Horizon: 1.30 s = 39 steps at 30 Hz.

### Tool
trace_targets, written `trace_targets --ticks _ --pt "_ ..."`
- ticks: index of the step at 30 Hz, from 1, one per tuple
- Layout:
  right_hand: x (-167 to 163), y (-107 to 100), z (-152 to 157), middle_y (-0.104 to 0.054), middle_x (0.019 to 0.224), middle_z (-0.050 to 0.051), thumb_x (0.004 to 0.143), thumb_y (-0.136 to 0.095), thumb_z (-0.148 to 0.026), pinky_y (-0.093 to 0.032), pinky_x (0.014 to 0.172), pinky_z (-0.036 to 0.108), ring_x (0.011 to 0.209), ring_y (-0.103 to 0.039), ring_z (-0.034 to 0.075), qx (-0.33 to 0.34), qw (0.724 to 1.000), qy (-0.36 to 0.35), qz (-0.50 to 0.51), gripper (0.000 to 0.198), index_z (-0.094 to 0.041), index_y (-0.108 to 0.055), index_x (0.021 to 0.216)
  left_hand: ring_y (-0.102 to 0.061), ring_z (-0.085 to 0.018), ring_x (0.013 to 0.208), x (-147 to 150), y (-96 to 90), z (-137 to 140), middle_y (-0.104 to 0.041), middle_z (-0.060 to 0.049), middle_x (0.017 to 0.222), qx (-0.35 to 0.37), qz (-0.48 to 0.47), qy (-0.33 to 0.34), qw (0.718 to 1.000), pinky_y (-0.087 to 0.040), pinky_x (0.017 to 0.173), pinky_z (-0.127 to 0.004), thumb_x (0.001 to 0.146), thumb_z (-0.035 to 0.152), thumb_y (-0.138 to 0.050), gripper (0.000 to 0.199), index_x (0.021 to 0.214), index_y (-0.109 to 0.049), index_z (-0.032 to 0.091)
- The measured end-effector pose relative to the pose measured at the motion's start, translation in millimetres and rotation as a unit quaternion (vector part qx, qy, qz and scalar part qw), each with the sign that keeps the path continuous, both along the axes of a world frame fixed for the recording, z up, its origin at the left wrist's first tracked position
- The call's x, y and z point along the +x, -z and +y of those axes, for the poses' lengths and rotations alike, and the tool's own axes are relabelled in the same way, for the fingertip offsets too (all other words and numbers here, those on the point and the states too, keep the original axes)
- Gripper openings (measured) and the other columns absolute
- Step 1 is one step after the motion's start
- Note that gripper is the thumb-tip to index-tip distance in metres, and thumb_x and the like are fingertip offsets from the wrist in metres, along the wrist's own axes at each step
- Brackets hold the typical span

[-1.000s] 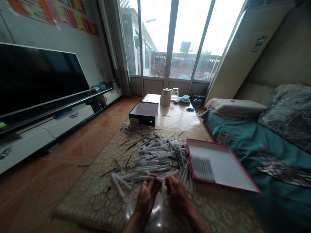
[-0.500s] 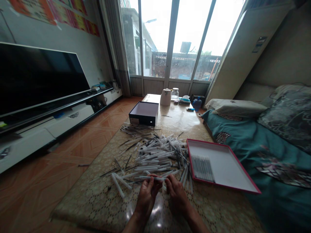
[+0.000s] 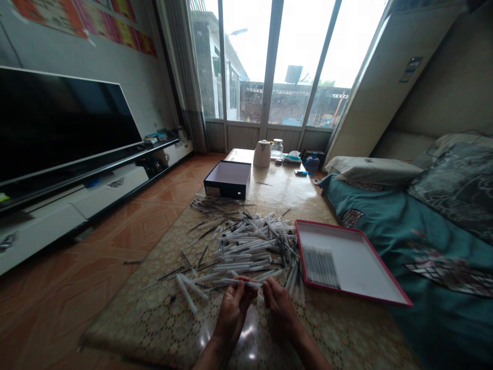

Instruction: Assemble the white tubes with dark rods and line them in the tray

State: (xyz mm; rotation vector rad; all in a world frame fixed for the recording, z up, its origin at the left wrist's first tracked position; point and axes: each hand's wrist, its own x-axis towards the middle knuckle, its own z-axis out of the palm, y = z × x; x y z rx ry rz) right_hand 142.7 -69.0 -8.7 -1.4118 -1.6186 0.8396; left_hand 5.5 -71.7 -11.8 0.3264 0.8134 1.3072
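Observation:
Between my two hands lies a whitish pen barrel (image 3: 251, 284), held level above the near side of the table. My left hand (image 3: 235, 303) is closed round its left part, thumb on top. The fingers of my right hand (image 3: 278, 304) pinch its right end; any small part inside them is hidden. Just beyond is a loose pile of white pen barrels (image 3: 246, 246) mixed with thin dark refills (image 3: 185, 267). To the right, a red-rimmed shallow box lid (image 3: 370, 262) holds a row of assembled-looking pens (image 3: 320, 264) along its left side.
A dark box (image 3: 225, 191) with a pale inside stands beyond the pile. Farther back on the table (image 3: 154, 318) are a kettle (image 3: 262, 154), a glass jar (image 3: 276, 149) and a tissue pack (image 3: 292, 158). A green-covered sofa (image 3: 385, 216) runs along the right.
Almost nothing differs. Both hands keep the same hold on the pen barrel, and the view has shifted very slightly.

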Motion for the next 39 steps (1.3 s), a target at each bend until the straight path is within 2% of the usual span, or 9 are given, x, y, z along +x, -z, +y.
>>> trace_targets --ticks 12,16,18,25,28,30,31,35,39 --pt "1 5 2 -0.05 0.057 -0.002 0.094 -0.033 -0.046 -0.035 0.052 0.023 0.054 -0.049 0.013 0.005 1.0 0.012 -0.019 0.043 -0.021 -0.049 0.063 -0.066 -0.017 0.071 1 -5.4 -1 -0.07 -0.003 0.078 0.01 0.022 0.003 1.0 -0.052 0.068 -0.026 0.069 0.035 -0.074 0.024 0.082 -0.062 0.02" --pt "-2 -3 -5 -0.062 0.088 0.005 0.092 -0.042 -0.034 -0.045 0.073 0.028 0.082 -0.059 0.018 0.094 0.992 0.026 -0.084 0.022 -0.021 -0.06 0.098 -0.067 -0.018 0.075 2 -7.0 1 -0.07 -0.003 0.079 0.02 0.044 0.004 0.999 -0.053 0.069 -0.028 0.064 0.036 -0.077 0.027 0.081 -0.065 0.018" --pt "-4 -4 -8 -0.062 0.101 0.006 0.089 -0.048 -0.026 -0.045 0.082 0.032 0.094 -0.058 0.021 0.144 0.979 0.008 -0.141 0.027 -0.023 -0.055 0.116 -0.067 -0.02 0.076 4 -7.0 2 -0.071 -0.004 0.08 0.036 0.064 0.005 0.997 -0.053 0.07 -0.028 0.061 0.036 -0.079 0.028 0.078 -0.067 0.016" --pt "-3 16 -8 -0.064 0.094 0.005 0.091 -0.037 -0.013 -0.049 0.076 0.028 0.088 -0.06 0.018 0.151 0.973 -0.012 -0.172 0.032 -0.023 -0.056 0.114 -0.068 -0.018 0.071 -5 -15.1 8 -0.071 -0.009 0.086 -0.009 0.19 0.026 0.981 -0.053 0.063 -0.027 0.06 0.032 -0.078 0.038 0.092 -0.065 0.014" --pt "-1 24 -7 -0.064 0.091 0.005 0.094 -0.034 -0.017 -0.049 0.075 0.027 0.085 -0.061 0.017 0.15 0.978 0.008 -0.142 0.027 -0.022 -0.057 0.107 -0.065 -0.018 0.058 -31 -25.8 33 -0.068 -0.006 0.073 0.041 0.388 0.028 0.92 -0.051 0.052 -0.028 0.069 0.036 -0.067 0.031 0.091 -0.063 0.014" --pt "-1 25 -6 -0.064 0.089 0.005 0.095 -0.032 -0.02 -0.048 0.074 0.027 0.084 -0.062 0.017 0.156 0.979 0.019 -0.127 0.027 -0.022 -0.057 0.106 -0.063 -0.017 0.054 -52 -33.1 61 -0.066 -0.003 0.066 0.087 0.564 -0.013 0.821 -0.049 0.05 -0.027 0.078 0.035 -0.053 0.023 0.086 -0.062 0.015" --pt "-1 25 -6 -0.064 0.089 0.005 0.095 -0.032 -0.02 -0.048 0.074 0.027 0.084 -0.062 0.017 0.159 0.98 0.021 -0.122 0.027 -0.022 -0.057 0.106 -0.064 -0.018 0.058 -63 -36.0 77 -0.065 -0.003 0.066 0.093 0.596 -0.028 0.797 -0.049 0.054 -0.028 0.079 0.032 -0.051 0.02 0.085 -0.062 0.016" --pt "-1 24 -7 -0.064 0.091 0.006 0.095 -0.03 -0.019 -0.048 0.075 0.027 0.087 -0.062 0.017 0.177 0.976 0.009 -0.122 0.03 -0.023 -0.054 0.113 -0.063 -0.022 0.086 -94 -38.0 137 -0.066 -0.006 0.081 0.098 0.673 -0.062 0.73 -0.046 0.077 -0.031 0.074 0.018 -0.055 0.006 0.075 -0.06 0.019" --pt "-1 25 -8 -0.063 0.083 0.005 0.094 -0.03 -0.017 -0.046 0.069 0.025 0.078 -0.061 0.017 0.194 0.971 0.011 -0.139 0.029 -0.021 -0.054 0.109 -0.058 -0.024 0.095 -103 -26.1 170 -0.064 -0.007 0.085 0.089 0.714 -0.057 0.692 -0.041 0.084 -0.033 0.067 0.01 -0.061 0.01 0.069 -0.058 0.019"
